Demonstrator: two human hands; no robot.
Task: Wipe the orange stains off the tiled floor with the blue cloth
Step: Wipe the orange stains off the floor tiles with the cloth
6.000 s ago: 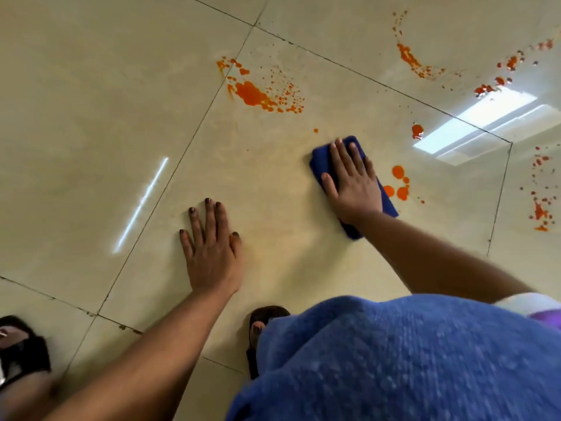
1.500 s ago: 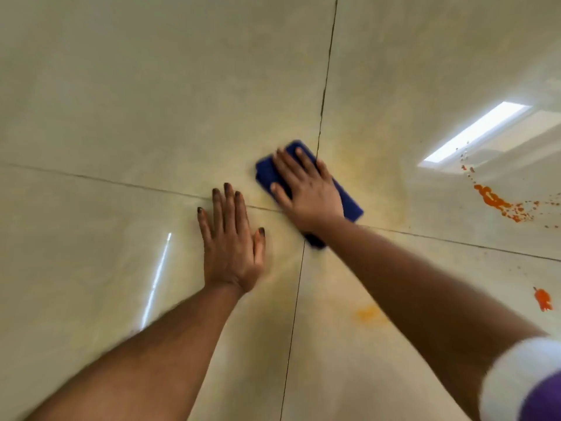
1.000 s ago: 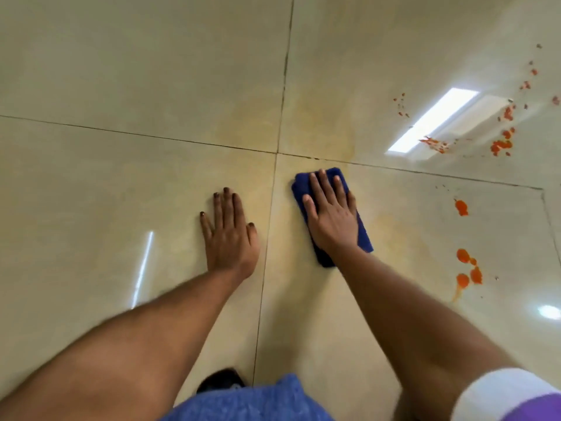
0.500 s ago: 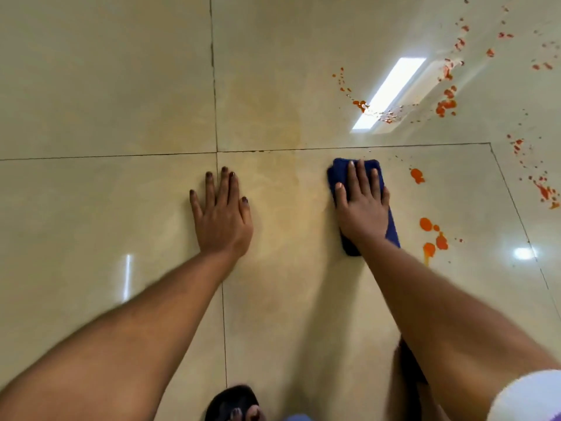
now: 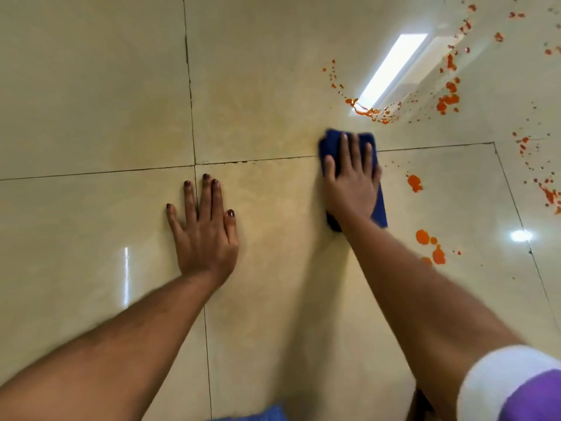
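Observation:
My right hand [image 5: 352, 180] lies flat on the folded blue cloth [image 5: 331, 144], pressing it onto the beige tiled floor [image 5: 91, 86] across a grout line. My left hand [image 5: 203, 226] rests palm down on the bare tile to the left, fingers spread, holding nothing. Orange stains show to the right of the cloth: one blot [image 5: 414, 182], a cluster of blots [image 5: 431, 246] nearer me, and a trail of splatter [image 5: 364, 109] just beyond the cloth. More orange drops [image 5: 447, 100] spread toward the upper right.
Grout lines cross near my left hand [image 5: 194, 165]. A bright ceiling-light reflection [image 5: 391, 68] glares on the floor beyond the cloth. Further orange splatter [image 5: 546, 189] lies at the right edge. Blue fabric [image 5: 258, 414] shows at the bottom edge.
My right hand has pushed the cloth forward over the grout line, toward the splatter trail. The view has shifted slightly. My left hand stays planted on the tile.

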